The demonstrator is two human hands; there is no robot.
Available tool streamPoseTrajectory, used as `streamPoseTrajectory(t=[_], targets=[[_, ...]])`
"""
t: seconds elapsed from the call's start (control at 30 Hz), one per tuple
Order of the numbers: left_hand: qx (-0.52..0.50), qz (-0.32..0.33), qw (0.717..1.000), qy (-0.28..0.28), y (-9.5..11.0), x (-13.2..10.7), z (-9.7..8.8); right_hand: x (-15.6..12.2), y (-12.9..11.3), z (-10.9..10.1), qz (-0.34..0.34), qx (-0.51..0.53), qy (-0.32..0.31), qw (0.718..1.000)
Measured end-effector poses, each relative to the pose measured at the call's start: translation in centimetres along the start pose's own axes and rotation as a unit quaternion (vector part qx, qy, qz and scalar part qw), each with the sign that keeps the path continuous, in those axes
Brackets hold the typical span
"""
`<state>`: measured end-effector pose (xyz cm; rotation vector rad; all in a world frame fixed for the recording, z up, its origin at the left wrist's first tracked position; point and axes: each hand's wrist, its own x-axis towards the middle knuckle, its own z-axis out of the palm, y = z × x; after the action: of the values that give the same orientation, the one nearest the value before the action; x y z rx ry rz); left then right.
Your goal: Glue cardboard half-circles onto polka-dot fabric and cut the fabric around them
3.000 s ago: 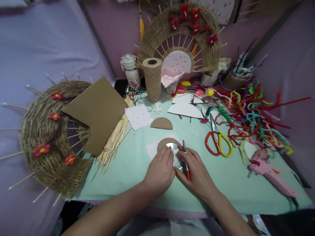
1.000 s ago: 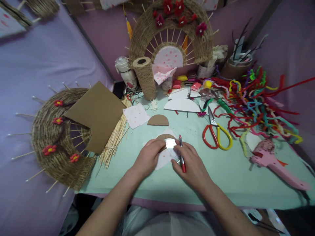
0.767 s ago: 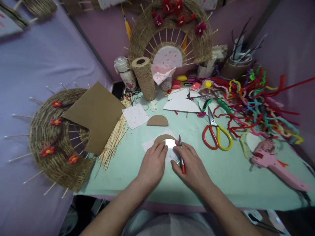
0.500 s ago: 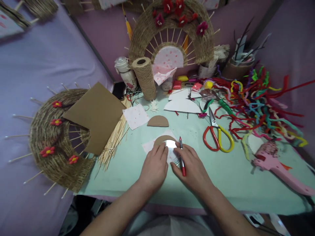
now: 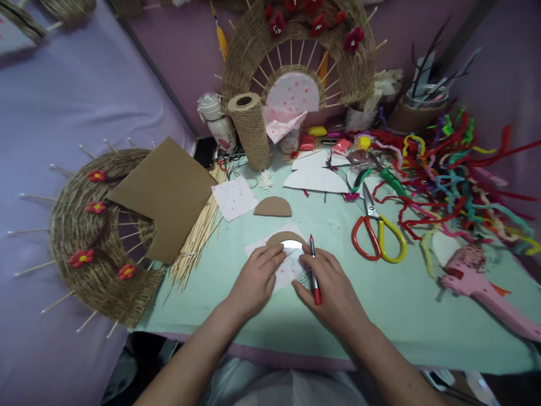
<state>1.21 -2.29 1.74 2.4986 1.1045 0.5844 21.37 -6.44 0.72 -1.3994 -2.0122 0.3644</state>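
My left hand (image 5: 253, 279) lies on a white, pink-dotted fabric piece (image 5: 282, 274), its fingers curled and pinching the fabric's edge beside a brown cardboard half-circle (image 5: 282, 239). A shiny silver strip (image 5: 292, 246) runs along the half-circle's lower edge. My right hand (image 5: 332, 287) rests on the other side of the fabric, with a red marker (image 5: 313, 270) held between its fingers, tip pointing away from me. Both hands press down on the mint-green table (image 5: 380, 299).
Red and yellow scissors (image 5: 378, 234) lie right of my hands, a pink glue gun (image 5: 482, 279) further right. Pipe cleaners (image 5: 448, 169) fill the back right. A jute spool (image 5: 250, 129), a second cardboard half-circle (image 5: 273, 207), bamboo sticks (image 5: 196, 237) and a woven fan (image 5: 93, 237) are at the left.
My left hand has shifted a little left and its fingers have lifted the fabric's edge. The right hand with the marker has stayed in place. The camera has tilted slightly.
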Motion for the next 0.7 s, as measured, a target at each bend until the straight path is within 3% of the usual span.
streamPoseTrajectory(t=[0.7], targets=[[0.008,-0.012,1.000,0.014,0.03,-0.03,0.47,-0.56,-0.76,0.87,-0.015,-0.048,0.022,0.999]])
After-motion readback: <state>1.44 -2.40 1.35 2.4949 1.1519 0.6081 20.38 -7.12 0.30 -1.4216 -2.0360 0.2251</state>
